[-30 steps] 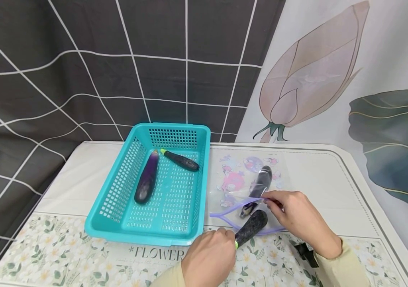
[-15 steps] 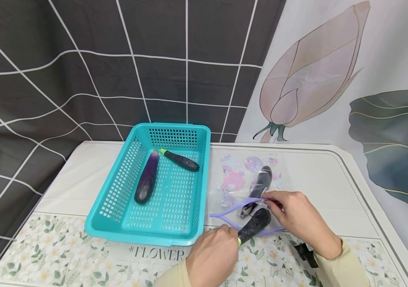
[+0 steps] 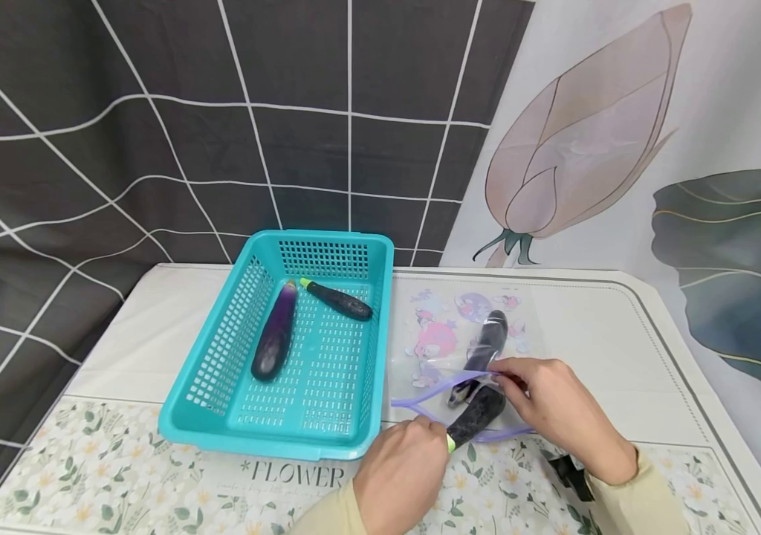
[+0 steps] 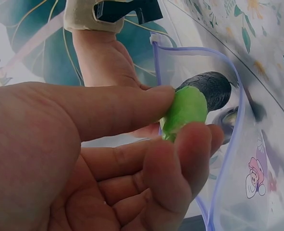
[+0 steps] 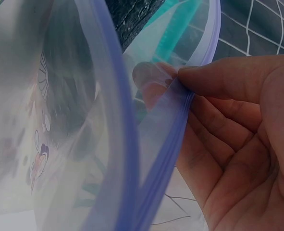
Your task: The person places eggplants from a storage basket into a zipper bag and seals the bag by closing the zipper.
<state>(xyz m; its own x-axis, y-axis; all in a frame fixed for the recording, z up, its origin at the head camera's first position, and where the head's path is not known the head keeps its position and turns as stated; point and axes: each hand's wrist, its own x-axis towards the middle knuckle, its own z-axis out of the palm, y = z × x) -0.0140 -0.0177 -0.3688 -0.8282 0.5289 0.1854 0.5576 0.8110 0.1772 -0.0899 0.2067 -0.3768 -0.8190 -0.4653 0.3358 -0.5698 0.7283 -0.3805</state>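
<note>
My left hand point(image 3: 403, 472) pinches the light green stem end point(image 4: 185, 113) of a dark zucchini point(image 3: 477, 416) between thumb and fingers. The zucchini's far end points into the mouth of a clear zip bag point(image 3: 414, 360) printed with pink cartoon figures. With thumb and fingers, my right hand point(image 3: 557, 405) pinches the upper purple zip edge point(image 5: 180, 103) and holds the mouth apart. Inside the bag lies a dark eggplant point(image 3: 490, 342). The left wrist view shows the zucchini's dark end point(image 4: 216, 89) within the bag's purple-edged opening.
Left of the bag stands a turquoise basket point(image 3: 175, 416) with perforated walls. A purple eggplant point(image 3: 276, 334) and another dark zucchini point(image 3: 340, 300) lie in it. Flowered cloth point(image 3: 113, 468) covers the table's front. A dark checked curtain point(image 3: 300, 148) hangs behind.
My left hand has moved a little to the right and slightly up, taking the zucchini further into the bag's mouth. The right hand stays at the zip edge.
</note>
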